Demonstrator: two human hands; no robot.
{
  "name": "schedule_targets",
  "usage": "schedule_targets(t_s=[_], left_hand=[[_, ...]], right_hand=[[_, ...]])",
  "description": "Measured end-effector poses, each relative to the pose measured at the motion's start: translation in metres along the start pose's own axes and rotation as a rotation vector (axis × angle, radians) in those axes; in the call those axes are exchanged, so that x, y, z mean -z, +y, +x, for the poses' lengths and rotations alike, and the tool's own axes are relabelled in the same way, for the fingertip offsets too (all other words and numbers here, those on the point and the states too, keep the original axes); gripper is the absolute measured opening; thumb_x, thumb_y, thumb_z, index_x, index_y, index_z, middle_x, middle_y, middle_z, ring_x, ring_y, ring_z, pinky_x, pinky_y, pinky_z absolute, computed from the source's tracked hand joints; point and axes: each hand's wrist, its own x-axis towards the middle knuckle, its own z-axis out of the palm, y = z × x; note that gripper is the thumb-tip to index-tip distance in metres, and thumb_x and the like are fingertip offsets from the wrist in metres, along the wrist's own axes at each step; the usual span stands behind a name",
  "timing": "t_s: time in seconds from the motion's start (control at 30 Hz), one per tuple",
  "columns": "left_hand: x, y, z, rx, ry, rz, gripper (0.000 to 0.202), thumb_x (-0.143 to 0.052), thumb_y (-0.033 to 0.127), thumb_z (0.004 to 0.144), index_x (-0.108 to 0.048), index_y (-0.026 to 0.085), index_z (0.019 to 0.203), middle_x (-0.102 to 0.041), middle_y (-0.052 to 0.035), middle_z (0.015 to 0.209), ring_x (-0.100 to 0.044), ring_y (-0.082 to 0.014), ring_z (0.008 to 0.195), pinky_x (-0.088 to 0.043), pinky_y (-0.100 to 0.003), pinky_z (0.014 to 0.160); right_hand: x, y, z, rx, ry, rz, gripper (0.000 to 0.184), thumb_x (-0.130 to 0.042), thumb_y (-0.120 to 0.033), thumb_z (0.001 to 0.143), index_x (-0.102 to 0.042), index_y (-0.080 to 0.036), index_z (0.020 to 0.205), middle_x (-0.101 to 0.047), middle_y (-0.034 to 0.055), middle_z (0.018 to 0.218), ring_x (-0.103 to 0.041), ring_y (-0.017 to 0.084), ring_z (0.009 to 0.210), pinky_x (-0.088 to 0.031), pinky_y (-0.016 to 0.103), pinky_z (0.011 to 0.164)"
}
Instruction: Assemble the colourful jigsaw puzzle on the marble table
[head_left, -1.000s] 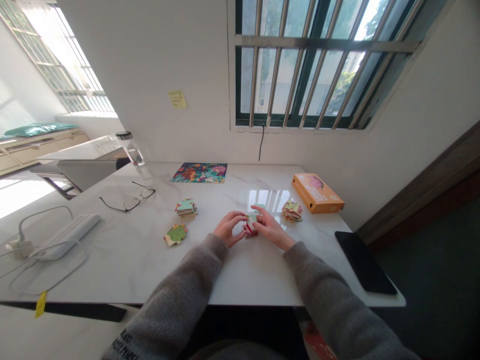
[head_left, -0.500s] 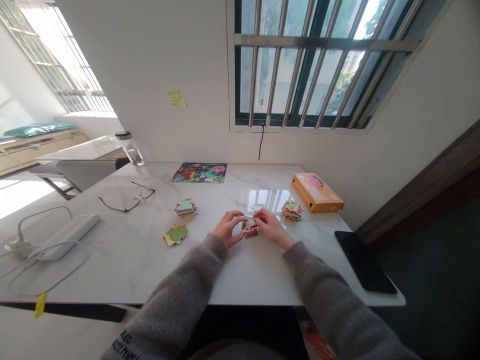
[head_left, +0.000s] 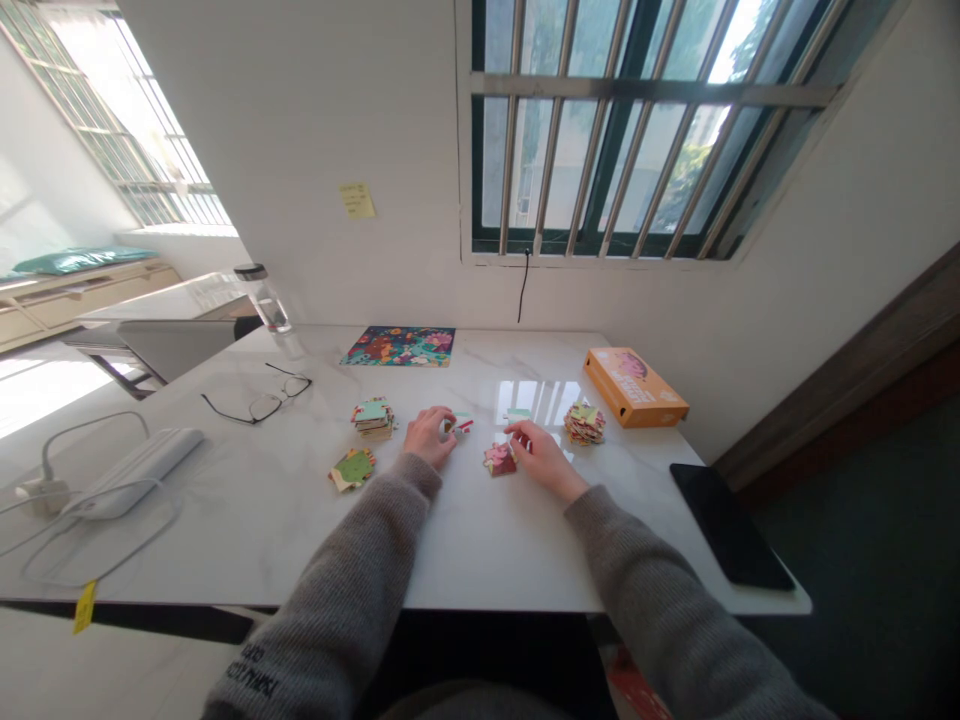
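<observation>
The left grip point(head_left: 430, 437) is held apart beside a mint-and-red cardboard jigsaw piece point(head_left: 457, 425) — the right grip point(head_left: 544, 460), also open, beside a pink-and-red cardboard piece pile point(head_left: 499, 459).

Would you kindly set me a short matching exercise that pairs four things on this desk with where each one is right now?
Things:
1. Bare left hand
2. Bare right hand
3. Orange rectangular cardboard box
4. Colourful illustrated picture sheet

Places:
A. Far edge of the white marble table, near the middle
B. Beside a pink-and-red cluster of jigsaw pieces
C. Beyond a multicoloured stack of jigsaw pieces, to its right
D. Next to a small red-and-white jigsaw piece

Pairs: 1-D, 2-B, 3-C, 4-A
</observation>
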Motion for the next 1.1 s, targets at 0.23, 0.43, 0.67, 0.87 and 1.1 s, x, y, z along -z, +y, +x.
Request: schedule_targets(t_s=[0.23,0.43,0.67,0.87,1.1], left_hand=[[-0.003,-0.016,0.018,0.135,-0.069,0.119,0.022,-0.060,0.017,0.077,-0.063,0.023,0.097,-0.068,-0.0047,0.109,-0.059,-0.0259,0.107,-0.043,-0.042,0.096],[-0.010,-0.022,0.027,0.178,-0.066,0.152,0.021,-0.058,0.017,0.080,-0.063,0.026,0.098,-0.069,-0.0040,0.110,-0.056,-0.0260,0.116,-0.038,-0.043,0.101],[-0.010,-0.023,0.023,0.099,-0.041,0.147,0.027,-0.055,0.013,0.080,-0.061,0.025,0.104,-0.061,-0.0075,0.130,-0.049,-0.0284,0.126,-0.038,-0.047,0.104],[-0.007,0.001,0.008,-0.153,-0.171,0.046,0.020,-0.059,0.022,0.081,-0.063,0.022,0.101,-0.066,-0.0076,0.109,-0.055,-0.0283,0.111,-0.043,-0.045,0.098],[-0.017,0.036,-0.015,-0.306,-0.361,0.028,0.038,-0.075,0.037,0.071,-0.062,0.023,0.104,-0.063,-0.0060,0.107,-0.054,-0.0280,0.105,-0.043,-0.042,0.092]], right_hand=[[-0.002,-0.004,-0.003,0.083,-0.052,-0.111,0.018,-0.052,-0.014,0.088,-0.065,-0.018,0.100,-0.056,0.0050,0.098,-0.052,0.015,0.077,-0.046,0.031,0.075],[-0.004,0.003,-0.003,0.094,-0.065,-0.113,0.018,-0.053,-0.014,0.089,-0.066,-0.018,0.101,-0.057,0.0054,0.098,-0.054,0.016,0.082,-0.047,0.031,0.078],[0.003,-0.001,-0.003,0.171,-0.119,-0.124,0.016,-0.060,-0.017,0.089,-0.067,-0.019,0.103,-0.059,0.0072,0.105,-0.057,0.020,0.101,-0.047,0.036,0.092],[0.012,-0.001,-0.004,0.275,-0.269,-0.176,0.032,-0.074,-0.017,0.078,-0.068,-0.021,0.109,-0.060,0.0084,0.115,-0.053,0.024,0.113,-0.040,0.042,0.105],[0.013,0.003,-0.004,0.269,-0.299,-0.217,0.031,-0.074,-0.016,0.079,-0.066,-0.020,0.109,-0.061,0.0067,0.104,-0.054,0.023,0.103,-0.046,0.039,0.096]])
